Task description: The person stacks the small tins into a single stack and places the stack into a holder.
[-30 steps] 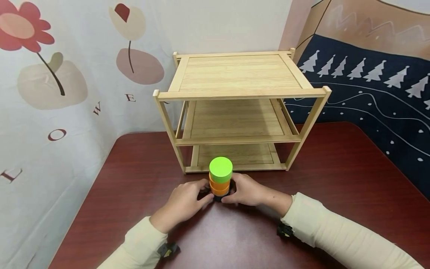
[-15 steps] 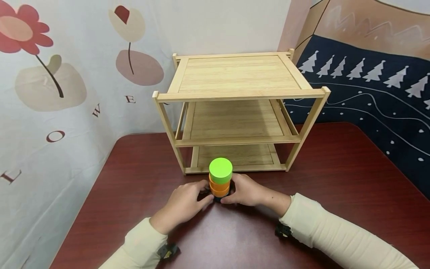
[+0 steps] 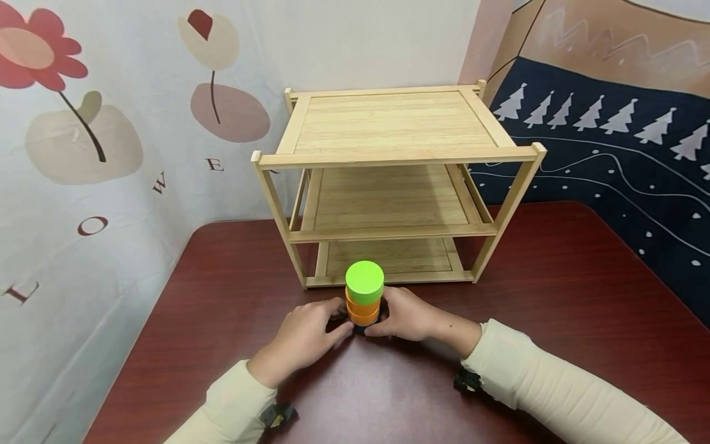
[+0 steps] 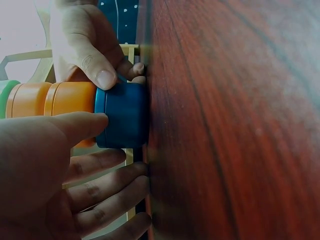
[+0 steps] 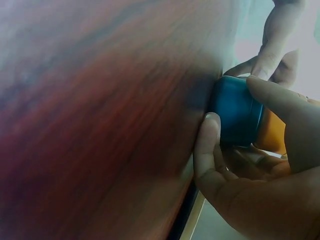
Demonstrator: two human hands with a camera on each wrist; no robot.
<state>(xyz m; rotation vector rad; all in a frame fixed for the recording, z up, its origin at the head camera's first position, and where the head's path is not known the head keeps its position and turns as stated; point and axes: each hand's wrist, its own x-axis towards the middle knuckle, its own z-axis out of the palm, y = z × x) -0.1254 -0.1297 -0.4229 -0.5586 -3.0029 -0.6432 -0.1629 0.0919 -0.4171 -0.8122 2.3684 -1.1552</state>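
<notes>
Head view: stack (image 3: 363, 306) upright on surface (image 3: 377, 394), long axis vertical, positioned between left hand (image 3: 305, 330) and right hand (image 3: 410, 314), just in front of wooden rack (image 3: 383, 117). Order from top down: green piece (image 3: 365, 277), two orange pieces (image 4: 75, 100), blue piece (image 4: 125, 115), the last with base on surface. Bearing of stack: immediately right of left hand, immediately left of right hand. Right hand: curled around blue piece, thumb near upper edge, index finger low beside surface. Left hand: fingers mostly straight and spread apart, thumb tip against upper rim of blue piece, no full wrap. Contact of remaining left fingers with stack: not certain, given dim left wrist view. Controlling relation, as judged: vertical axis of stack crosswise to low approaches from either side, both thumbs on near side of blue piece, right hand nearer by virtue of fuller hold, green piece above both.
</notes>
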